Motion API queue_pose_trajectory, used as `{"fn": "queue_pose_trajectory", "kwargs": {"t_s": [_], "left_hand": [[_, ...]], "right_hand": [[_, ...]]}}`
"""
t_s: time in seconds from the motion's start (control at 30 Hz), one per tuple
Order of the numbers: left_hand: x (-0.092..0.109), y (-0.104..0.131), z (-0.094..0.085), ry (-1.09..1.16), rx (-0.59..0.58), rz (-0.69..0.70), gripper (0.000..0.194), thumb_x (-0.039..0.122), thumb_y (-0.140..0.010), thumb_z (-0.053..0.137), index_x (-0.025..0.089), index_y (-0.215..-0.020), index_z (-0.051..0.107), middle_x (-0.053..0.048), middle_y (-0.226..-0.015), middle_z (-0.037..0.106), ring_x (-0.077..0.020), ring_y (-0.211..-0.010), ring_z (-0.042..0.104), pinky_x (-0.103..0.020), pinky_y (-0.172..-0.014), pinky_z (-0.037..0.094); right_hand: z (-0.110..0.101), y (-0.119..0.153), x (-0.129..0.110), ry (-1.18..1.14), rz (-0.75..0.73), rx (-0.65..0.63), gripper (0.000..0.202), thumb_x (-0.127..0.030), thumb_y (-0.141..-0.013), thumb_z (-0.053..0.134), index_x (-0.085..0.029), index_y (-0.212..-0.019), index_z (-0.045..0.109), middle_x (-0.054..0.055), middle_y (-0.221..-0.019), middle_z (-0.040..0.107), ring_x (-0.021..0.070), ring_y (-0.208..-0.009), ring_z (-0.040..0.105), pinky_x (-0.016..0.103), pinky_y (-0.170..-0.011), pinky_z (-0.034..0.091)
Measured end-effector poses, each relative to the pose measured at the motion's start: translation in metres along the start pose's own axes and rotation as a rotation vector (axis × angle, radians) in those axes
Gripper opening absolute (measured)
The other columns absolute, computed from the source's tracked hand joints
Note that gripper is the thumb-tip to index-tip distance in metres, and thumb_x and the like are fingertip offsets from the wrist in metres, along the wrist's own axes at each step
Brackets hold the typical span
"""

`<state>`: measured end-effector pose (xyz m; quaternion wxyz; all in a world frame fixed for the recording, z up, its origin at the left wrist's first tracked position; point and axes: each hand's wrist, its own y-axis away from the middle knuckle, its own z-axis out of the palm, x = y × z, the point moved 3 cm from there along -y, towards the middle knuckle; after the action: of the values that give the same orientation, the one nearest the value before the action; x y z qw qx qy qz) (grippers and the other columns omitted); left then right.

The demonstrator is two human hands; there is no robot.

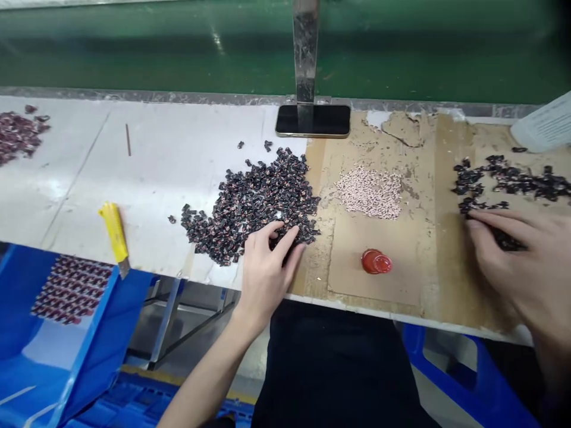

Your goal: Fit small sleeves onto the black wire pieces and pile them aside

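My left hand (267, 267) rests palm down at the near right edge of a big pile of small black pieces (263, 196). Its thumb and fingers are bent but apart, with the tips touching the pile; nothing held shows. On the right, my right hand (521, 255) is closed, thumb and index tips close together beside a looser group of black pieces (468, 181). Whatever lies between those fingertips is too small to make out. Between the hands are a heap of tiny pale pink parts (370, 191) and a glossy red blob (376, 261) on a cardboard sheet (348, 279).
A phone (330, 120) lies by the metal post (306, 53). Left are a yellow utility knife (115, 232), blade over the table edge, a thin brown stick (128, 139) and reddish pieces (20, 135). A blue bin (89, 351) stands below; a white container (546, 125) is far right.
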<state>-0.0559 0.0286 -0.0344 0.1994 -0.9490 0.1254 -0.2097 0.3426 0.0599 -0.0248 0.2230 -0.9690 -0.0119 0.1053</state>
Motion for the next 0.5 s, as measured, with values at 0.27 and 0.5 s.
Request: {"fn": "queue_pose_trajectory", "kwargs": {"t_s": [0.27,0.5], "left_hand": [[-0.006,-0.026,-0.002,0.141,0.062,0.035,0.016,0.021,-0.097,0.073,0.026,-0.110,0.082,-0.007,-0.102,0.075,-0.0218,-0.087,0.065,-0.039,-0.082,0.056],[-0.004,-0.034,-0.014,0.510,-0.067,-0.242,0.022,0.021,-0.097,0.073,0.024,-0.115,0.083,-0.005,-0.101,0.074,-0.0165,-0.086,0.068,-0.031,-0.081,0.058]], "right_hand": [[0.027,-0.053,-0.115,-0.237,-0.294,-0.256,0.027,-0.034,-0.100,0.063,-0.024,-0.121,0.079,0.012,-0.124,0.077,0.0325,-0.109,0.069,0.050,-0.094,0.056],[0.045,-0.063,-0.135,-0.176,-0.388,-0.282,0.027,-0.022,-0.102,0.056,-0.020,-0.099,0.083,0.010,-0.107,0.081,0.0276,-0.095,0.074,0.042,-0.083,0.057]]}}
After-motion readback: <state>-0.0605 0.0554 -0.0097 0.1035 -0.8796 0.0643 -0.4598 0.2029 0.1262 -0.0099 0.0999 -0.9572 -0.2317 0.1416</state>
